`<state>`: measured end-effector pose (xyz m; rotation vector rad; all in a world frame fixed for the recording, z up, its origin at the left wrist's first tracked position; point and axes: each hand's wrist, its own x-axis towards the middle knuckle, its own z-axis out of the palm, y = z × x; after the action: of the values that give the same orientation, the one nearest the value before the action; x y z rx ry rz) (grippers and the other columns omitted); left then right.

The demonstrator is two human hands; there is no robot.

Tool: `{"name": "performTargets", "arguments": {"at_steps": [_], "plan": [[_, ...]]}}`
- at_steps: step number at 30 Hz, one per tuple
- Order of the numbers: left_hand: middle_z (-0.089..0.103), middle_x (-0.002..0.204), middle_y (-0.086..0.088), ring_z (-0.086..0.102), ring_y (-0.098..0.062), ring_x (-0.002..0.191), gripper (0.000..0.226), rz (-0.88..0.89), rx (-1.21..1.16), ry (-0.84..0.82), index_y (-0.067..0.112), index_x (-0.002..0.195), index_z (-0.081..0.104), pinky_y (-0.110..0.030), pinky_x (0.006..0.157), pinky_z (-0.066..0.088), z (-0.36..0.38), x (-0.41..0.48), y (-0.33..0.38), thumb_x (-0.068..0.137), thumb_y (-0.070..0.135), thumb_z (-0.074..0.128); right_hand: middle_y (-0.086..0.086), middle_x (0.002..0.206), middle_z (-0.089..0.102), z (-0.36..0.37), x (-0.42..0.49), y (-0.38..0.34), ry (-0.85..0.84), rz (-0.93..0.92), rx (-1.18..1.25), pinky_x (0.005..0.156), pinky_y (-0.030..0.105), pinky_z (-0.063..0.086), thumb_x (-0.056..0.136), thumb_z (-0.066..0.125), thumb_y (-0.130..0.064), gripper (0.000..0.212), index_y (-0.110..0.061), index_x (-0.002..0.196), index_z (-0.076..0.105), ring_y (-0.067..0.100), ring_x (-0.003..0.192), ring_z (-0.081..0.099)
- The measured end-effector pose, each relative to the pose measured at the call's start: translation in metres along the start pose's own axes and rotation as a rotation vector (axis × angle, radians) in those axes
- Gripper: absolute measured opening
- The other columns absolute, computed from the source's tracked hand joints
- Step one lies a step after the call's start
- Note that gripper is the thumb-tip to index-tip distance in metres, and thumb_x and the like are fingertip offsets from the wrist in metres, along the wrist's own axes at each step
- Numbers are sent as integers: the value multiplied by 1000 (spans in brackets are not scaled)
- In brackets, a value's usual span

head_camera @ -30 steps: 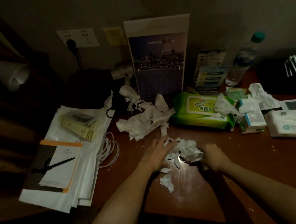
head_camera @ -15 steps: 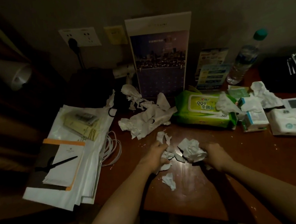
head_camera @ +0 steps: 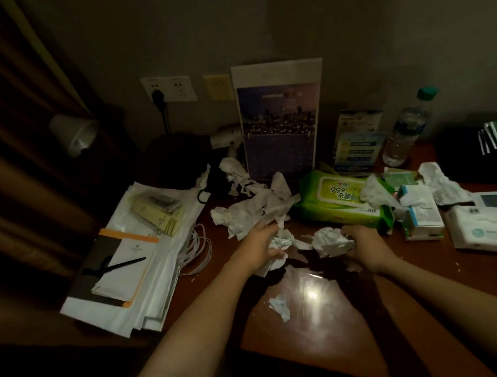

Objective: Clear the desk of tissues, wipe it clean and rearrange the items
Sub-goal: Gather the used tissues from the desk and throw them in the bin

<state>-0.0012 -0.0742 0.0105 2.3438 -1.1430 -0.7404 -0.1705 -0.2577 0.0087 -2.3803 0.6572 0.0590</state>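
So we're at the tissue-gathering step: left hand [head_camera: 256, 245] clutches a crumpled wad [head_camera: 280, 243], right hand [head_camera: 366, 244] grips a tissue ball [head_camera: 331, 240], and next up is probably that stray scrap [head_camera: 280, 306].

Dim, murky scene; corners fall to black. Hard white glare patch on desk [head_camera: 310, 295] at 6 o'clock. Curtain [head_camera: 4, 189] at 9 o'clock barely readable. Wide-angle bowing at edges; detail soft, noisy.
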Motion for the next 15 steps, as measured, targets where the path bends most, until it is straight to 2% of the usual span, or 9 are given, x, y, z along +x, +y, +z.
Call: {"name": "performTargets", "arguments": {"at_steps": [2,4,6,7,9,11,13,15], "plan": [[45,136,-17,44,-28,126,48,20,-3,46,1,123,57,-16,87,30,-2,-5,12,82,17,76,10,86,68,-12,-3,2,8,-46,26,60,26,36,74,74,-6,23,-23,74,59,25,83,64],[44,138,-17,41,-27,129,50,38,-5,86,1,126,56,-16,91,29,-1,-10,23,82,17,75,3,86,69,-23,-11,1,35,-96,34,56,21,36,75,75,-7,23,-26,73,63,19,81,62],[47,133,-16,43,-27,126,47,46,-22,101,1,122,57,-14,87,28,2,-16,34,82,17,76,1,86,67,-33,-25,-2,72,-115,56,56,13,37,75,77,-7,17,-22,78,69,15,81,58],[49,129,-16,45,-28,122,44,53,-25,95,2,118,58,-16,86,30,4,-18,39,82,18,76,1,83,66,-38,-33,-3,86,-100,57,58,15,38,76,77,-8,19,-23,76,67,16,81,56],[49,123,-16,48,-29,116,45,73,-6,60,2,117,57,-25,88,37,6,-21,49,82,22,76,-8,69,55,-45,-49,-1,104,-82,27,57,19,35,76,77,-9,33,-29,65,52,19,77,52],[49,121,-16,48,-28,113,49,103,21,29,4,122,56,-30,91,38,7,-22,61,82,24,76,-16,63,43,-52,-67,1,121,-44,9,57,12,35,76,76,-8,48,-33,61,39,18,73,49],[50,118,-16,48,-29,111,51,154,48,4,6,125,55,-29,88,37,10,-23,73,83,26,75,-17,64,44,-56,-90,5,159,22,4,56,8,35,75,76,-8,46,-33,60,41,15,73,48],[51,117,-16,47,-28,110,54,216,77,-34,7,129,54,-28,86,36,15,-27,87,83,27,74,-9,68,55,-58,-117,10,204,95,19,54,14,33,75,78,-13,32,-27,63,52,16,75,52]]}}
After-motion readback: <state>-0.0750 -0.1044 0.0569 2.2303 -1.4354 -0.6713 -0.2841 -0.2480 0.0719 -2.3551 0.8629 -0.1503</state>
